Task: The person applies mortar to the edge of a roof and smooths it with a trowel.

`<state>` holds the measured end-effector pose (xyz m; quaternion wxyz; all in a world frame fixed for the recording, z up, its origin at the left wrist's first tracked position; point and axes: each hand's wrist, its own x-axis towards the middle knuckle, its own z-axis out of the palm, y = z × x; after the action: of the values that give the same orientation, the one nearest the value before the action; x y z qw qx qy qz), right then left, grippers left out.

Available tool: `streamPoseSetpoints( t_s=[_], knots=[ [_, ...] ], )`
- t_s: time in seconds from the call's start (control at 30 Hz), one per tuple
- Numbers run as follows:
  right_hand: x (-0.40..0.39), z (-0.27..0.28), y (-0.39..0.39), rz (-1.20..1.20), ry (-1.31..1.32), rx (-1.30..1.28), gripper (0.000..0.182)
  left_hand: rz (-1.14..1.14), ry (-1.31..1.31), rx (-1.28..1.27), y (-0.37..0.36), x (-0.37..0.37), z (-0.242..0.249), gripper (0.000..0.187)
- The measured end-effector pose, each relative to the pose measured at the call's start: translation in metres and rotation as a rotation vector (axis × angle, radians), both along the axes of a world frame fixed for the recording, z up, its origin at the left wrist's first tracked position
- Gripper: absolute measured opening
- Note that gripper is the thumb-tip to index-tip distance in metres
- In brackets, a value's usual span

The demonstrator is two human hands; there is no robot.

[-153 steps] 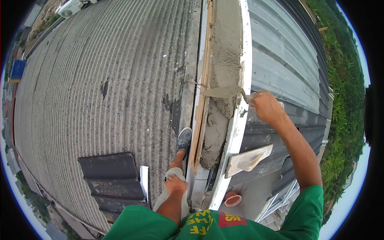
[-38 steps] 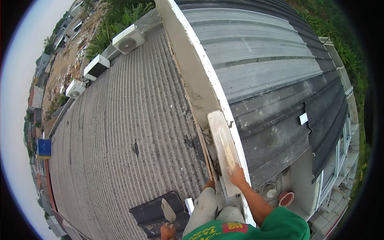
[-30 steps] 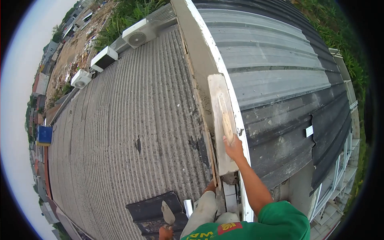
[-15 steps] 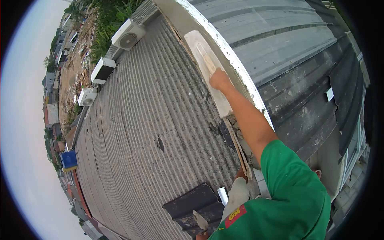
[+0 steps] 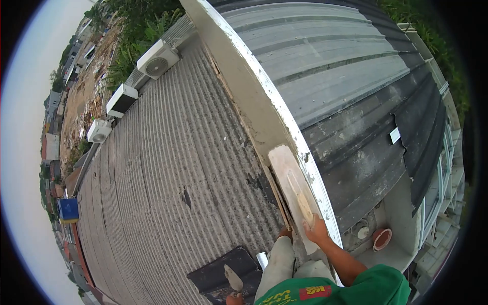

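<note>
My right hand [image 5: 316, 231] is closed round the handle of a long plastering float [image 5: 290, 175]. The float's flat board lies along the top of a narrow wall [image 5: 239, 91] coated in grey mortar. Smooth, damp-looking mortar shows on the wall beyond the float. At the bottom edge, my left hand [image 5: 235, 300] is partly cut off by the frame. It grips a pointed trowel [image 5: 233, 278], whose blade points up over a dark roofing piece [image 5: 223, 272].
A grey corrugated roof [image 5: 168, 168] spreads left of the wall, with air-conditioner units [image 5: 158, 60] along its far edge. Right of the white edging [image 5: 274, 96] lies dark metal roofing [image 5: 351, 168]. A reddish bucket [image 5: 382, 238] stands lower right. My legs [image 5: 278, 262] are beside the wall.
My right hand has drawn the float back along the wall toward my body, uncovering smoothed mortar farther along. The view has shifted slightly. The trowel stays low in my left hand.
</note>
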<state>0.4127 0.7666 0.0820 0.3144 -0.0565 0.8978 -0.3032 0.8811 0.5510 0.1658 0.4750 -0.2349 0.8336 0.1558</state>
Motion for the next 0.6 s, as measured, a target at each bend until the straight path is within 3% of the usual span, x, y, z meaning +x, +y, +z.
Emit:
streamPoseSetpoints(
  t_s=[0.1, 0.2, 0.23, 0.37, 0.4, 0.43, 0.47, 0.57, 0.6],
  knots=[
    [-0.086, 0.004, -0.069, -0.096, 0.118, -0.141, 0.043, 0.136, -0.106, -0.073, 0.003, -0.004, -0.004, 0.031],
    [-0.231, -0.014, -0.175, -0.110, 0.288, -0.283, 0.044, 0.367, 0.036, -0.005, -0.008, 0.021, -0.026, 0.031],
    [-0.280, -0.010, -0.212, -0.123, 0.266, -0.231, 0.046, 0.538, 0.081, -0.048, -0.006, 0.014, -0.023, 0.032],
    [-0.433, -0.065, -0.325, -0.013, 0.253, -0.019, 0.056, 0.537, 0.178, -0.129, 0.003, -0.049, 0.023, 0.032],
    [-0.453, -0.072, -0.343, 0.076, 0.306, 0.041, 0.056, 0.572, 0.123, -0.127, 0.003, -0.053, 0.025, 0.033],
    [-0.465, -0.080, -0.347, 0.104, 0.183, 0.039, 0.053, 0.605, 0.065, -0.122, 0.005, -0.053, 0.027, 0.033],
    [-0.463, -0.064, -0.344, 0.133, 0.060, 0.042, 0.051, 0.640, 0.004, -0.112, 0.009, -0.049, 0.030, 0.034],
    [-0.431, -0.063, -0.319, 0.126, 0.041, 0.079, 0.050, 0.716, -0.111, -0.070, 0.019, -0.045, 0.031, 0.035],
    [-0.414, -0.064, -0.308, 0.059, 0.034, 0.068, 0.050, 1.034, -0.119, -0.092, 0.019, -0.048, 0.025, 0.028]
  ],
)
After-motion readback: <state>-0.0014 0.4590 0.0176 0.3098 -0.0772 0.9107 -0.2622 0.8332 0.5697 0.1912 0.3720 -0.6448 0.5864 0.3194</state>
